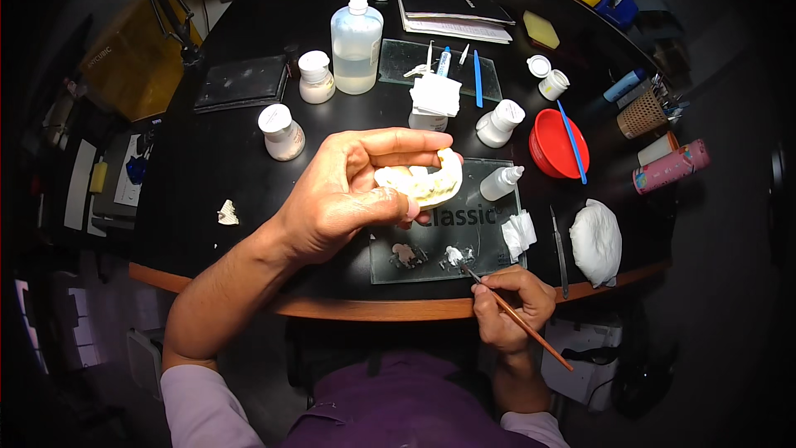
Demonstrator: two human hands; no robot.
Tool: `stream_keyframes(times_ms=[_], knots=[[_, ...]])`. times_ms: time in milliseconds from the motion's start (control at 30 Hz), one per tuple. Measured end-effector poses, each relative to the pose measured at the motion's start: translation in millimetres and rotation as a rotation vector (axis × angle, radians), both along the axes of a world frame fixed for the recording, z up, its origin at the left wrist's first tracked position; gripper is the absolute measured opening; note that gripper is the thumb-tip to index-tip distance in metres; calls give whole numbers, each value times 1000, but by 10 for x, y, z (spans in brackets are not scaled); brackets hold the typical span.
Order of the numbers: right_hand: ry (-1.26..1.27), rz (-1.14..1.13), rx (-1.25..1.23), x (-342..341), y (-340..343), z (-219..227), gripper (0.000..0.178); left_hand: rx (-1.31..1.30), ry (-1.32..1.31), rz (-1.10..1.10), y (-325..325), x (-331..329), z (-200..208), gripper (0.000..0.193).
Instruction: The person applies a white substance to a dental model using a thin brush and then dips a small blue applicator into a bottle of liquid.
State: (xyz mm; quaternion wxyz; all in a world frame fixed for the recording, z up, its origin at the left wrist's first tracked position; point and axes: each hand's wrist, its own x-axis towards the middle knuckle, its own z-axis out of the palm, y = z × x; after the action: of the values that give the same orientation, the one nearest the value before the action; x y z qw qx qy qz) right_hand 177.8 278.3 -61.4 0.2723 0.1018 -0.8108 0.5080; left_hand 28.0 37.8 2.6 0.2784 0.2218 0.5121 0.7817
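My left hand (336, 191) is closed around a cream-coloured dental model (435, 189), an arch of teeth held above a glass slab (390, 232). Between the thumb and fingers of my right hand (516, 307) is a thin brush with a reddish-brown wooden handle (531, 330). Its tip meets or hovers just over a mound of white paste (454, 255) on the slab; I cannot tell which. A pinkish-beige mound of paste (405, 255) lies left of the white one. Crumpled white tissue (518, 235) rests at the slab's right edge, below a small dropper bottle (501, 183).
Powder jars (282, 133) and a large clear bottle (356, 41) stand beyond my left hand. To the right are a red bowl (557, 145) with a blue stick across it, a metal tool (559, 253) and a white cloth bundle (595, 242). The table's wooden edge (373, 309) runs nearest me.
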Motion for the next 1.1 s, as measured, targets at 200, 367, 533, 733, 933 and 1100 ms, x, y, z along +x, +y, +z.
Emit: stream_keyframes(times_ms=[200, 367, 533, 733, 933, 1100], knots=[[-11, -6, 2, -50, 2, -7, 11, 1, 33, -8, 3, -50, -29, 80], [37, -11, 27, -76, -4, -7, 11, -24, 44, 29, -7, -38, 34, 82], [90, -42, 36, -56, 8, -35, 11, -86, 199, 202, -180, -59, 268, 87], [148, -104, 122, -18, -47, -36, 12, -271, 295, 358, -621, 188, 261, 81], [234, -120, 142, -22, -14, -54, 14, -861, 911, 520, -667, 496, -165, 64], [-58, -48, -227, 50, 74, 35, 10, -936, 1019, 492, -662, 574, -356, 67]])
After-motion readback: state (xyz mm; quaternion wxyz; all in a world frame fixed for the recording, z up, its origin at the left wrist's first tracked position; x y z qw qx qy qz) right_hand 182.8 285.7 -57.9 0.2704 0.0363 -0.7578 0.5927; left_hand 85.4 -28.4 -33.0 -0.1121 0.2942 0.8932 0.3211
